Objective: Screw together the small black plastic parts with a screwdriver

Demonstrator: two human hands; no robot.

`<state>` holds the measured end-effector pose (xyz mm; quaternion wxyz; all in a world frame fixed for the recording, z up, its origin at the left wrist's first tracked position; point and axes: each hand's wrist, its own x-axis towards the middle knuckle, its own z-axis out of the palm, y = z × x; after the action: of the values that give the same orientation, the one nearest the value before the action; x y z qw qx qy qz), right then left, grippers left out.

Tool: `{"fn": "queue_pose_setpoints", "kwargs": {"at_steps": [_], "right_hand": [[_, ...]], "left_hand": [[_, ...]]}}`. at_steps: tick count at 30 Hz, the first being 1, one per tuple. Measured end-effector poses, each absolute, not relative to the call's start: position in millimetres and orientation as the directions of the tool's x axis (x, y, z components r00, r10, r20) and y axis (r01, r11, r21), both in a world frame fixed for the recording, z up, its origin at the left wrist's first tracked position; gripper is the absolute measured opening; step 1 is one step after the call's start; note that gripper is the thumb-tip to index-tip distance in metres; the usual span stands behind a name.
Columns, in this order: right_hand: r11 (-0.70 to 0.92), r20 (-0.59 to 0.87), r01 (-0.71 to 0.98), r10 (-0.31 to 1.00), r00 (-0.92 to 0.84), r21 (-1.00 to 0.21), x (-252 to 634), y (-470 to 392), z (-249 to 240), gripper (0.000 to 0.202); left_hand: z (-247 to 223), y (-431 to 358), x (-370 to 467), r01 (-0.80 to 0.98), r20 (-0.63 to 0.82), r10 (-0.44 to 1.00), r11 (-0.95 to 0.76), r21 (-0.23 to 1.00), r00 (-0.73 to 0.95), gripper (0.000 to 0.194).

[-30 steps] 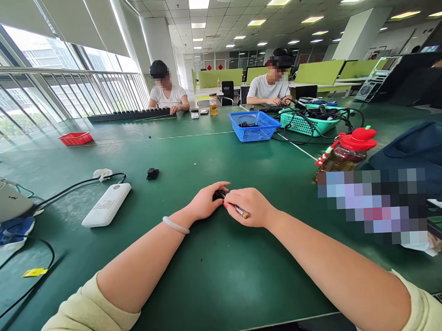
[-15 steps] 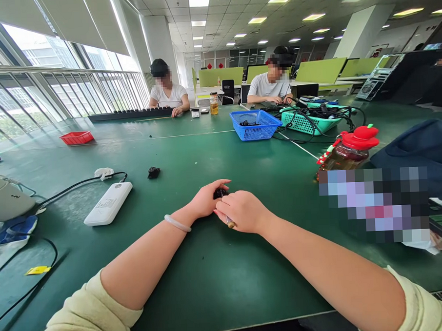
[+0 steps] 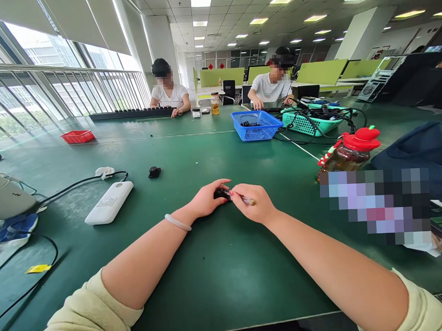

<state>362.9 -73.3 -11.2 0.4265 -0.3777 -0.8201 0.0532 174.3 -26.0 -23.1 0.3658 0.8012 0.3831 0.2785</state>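
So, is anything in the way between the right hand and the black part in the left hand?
Nothing visible blocks it. Only the tool held in the right hand lies between it and the black part in the left hand.

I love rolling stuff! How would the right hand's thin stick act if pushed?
The thin stick would probably roll, since its end looks round. It seems stiff, poking out straight from the right hand. Being slim, it's perhaps light.
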Motion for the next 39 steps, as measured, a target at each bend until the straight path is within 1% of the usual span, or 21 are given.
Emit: {"fn": "queue_pose_setpoints", "kwargs": {"at_steps": [2,4,6,8,9,10,11,13,15,16,18,20,22,24,26,28,35,37,39], "right_hand": [[0.610,0.598,0.523,0.771,-0.219,-0.595,365,-70,-12,0.035],[0.508,0.511,0.449,0.850,-0.126,-0.735,367,-67,-12,0.037],[0.448,0.447,0.388,0.889,-0.101,-0.805,370,-64,-11,0.038],[0.468,0.448,0.395,0.882,-0.148,-0.791,372,-64,-9,0.037],[0.508,0.472,0.427,0.860,-0.195,-0.748,372,-65,-8,0.035],[0.563,0.503,0.471,0.824,-0.259,-0.679,372,-67,-7,0.032],[0.626,0.532,0.517,0.776,-0.338,-0.584,372,-69,-6,0.028],[0.729,0.550,0.586,0.669,-0.500,-0.354,369,-74,-4,0.020],[0.772,0.518,0.618,0.594,-0.615,-0.151,366,-78,-3,0.018],[0.776,0.497,0.626,0.573,-0.651,-0.075,364,-79,-3,0.019],[0.774,0.461,0.633,0.549,-0.697,0.034,360,-81,-3,0.023],[0.769,0.439,0.629,0.530,-0.725,0.110,358,-81,-3,0.027],[0.767,0.435,0.621,0.511,-0.742,0.158,358,-80,-3,0.029],[0.765,0.450,0.619,0.496,-0.743,0.178,359,-79,-2,0.030],[0.759,0.479,0.631,0.498,-0.723,0.163,360,-79,-2,0.030],[0.749,0.517,0.653,0.517,-0.683,0.113,362,-79,-2,0.029],[0.709,0.639,0.677,0.617,-0.460,-0.196,369,-76,-5,0.024],[0.715,0.660,0.662,0.611,-0.438,-0.223,372,-75,-5,0.025],[0.745,0.666,0.632,0.584,-0.463,-0.213,374,-75,-4,0.025]], "left_hand": [[-23,-25,174,0.403,0.160,0.818,-0.430,0.808,0.553,0.058],[-24,-25,174,0.411,0.158,0.821,-0.429,0.804,0.548,0.059],[-25,-24,173,0.424,0.157,0.825,-0.430,0.797,0.543,0.058],[-25,-25,173,0.425,0.159,0.825,-0.433,0.795,0.542,0.058],[-25,-25,173,0.421,0.164,0.824,-0.435,0.796,0.543,0.058],[-25,-25,174,0.418,0.170,0.822,-0.440,0.794,0.543,0.058],[-24,-26,174,0.419,0.177,0.821,-0.447,0.790,0.543,0.057],[-23,-27,176,0.444,0.189,0.827,-0.460,0.769,0.529,0.055],[-22,-28,177,0.493,0.193,0.842,-0.464,0.736,0.504,0.053],[-22,-29,177,0.519,0.192,0.851,-0.460,0.721,0.488,0.052],[-21,-28,177,0.548,0.183,0.867,-0.442,0.710,0.463,0.054],[-21,-27,175,0.545,0.173,0.875,-0.424,0.724,0.451,0.057],[-22,-26,174,0.529,0.169,0.877,-0.414,0.741,0.450,0.059],[-23,-25,174,0.526,0.170,0.879,-0.411,0.745,0.446,0.060],[-24,-25,174,0.535,0.173,0.884,-0.408,0.740,0.435,0.061],[-24,-25,175,0.536,0.178,0.886,-0.407,0.740,0.428,0.061],[-29,-20,172,0.476,0.152,0.883,-0.376,0.795,0.445,0.065],[-30,-19,171,0.456,0.154,0.882,-0.372,0.808,0.446,0.067],[-30,-19,171,0.446,0.164,0.882,-0.374,0.813,0.442,0.068]]}}
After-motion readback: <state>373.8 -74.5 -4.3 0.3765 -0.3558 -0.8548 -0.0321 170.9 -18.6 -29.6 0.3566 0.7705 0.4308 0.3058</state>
